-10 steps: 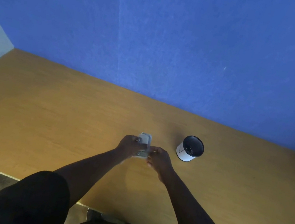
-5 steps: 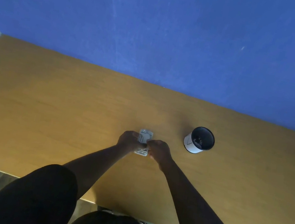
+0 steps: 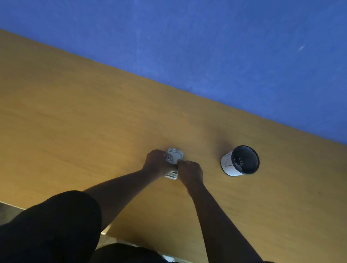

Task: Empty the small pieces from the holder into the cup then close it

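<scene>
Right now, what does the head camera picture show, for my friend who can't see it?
Both hands, left and right, grip a small grey holder on a wooden table. A white cup with small pieces inside stands apart to the right.

Left hand (image 3: 157,161), right hand (image 3: 189,172) knuckles-up, fingertips meeting, arms outstretched.

Counts on the table (image 3: 76,125)
Two hands — left hand (image 3: 157,162), right hand (image 3: 190,173) — one holder (image 3: 174,154), one cup (image 3: 240,161); small pieces (image 3: 239,161) inside it, too blurred to count.
</scene>
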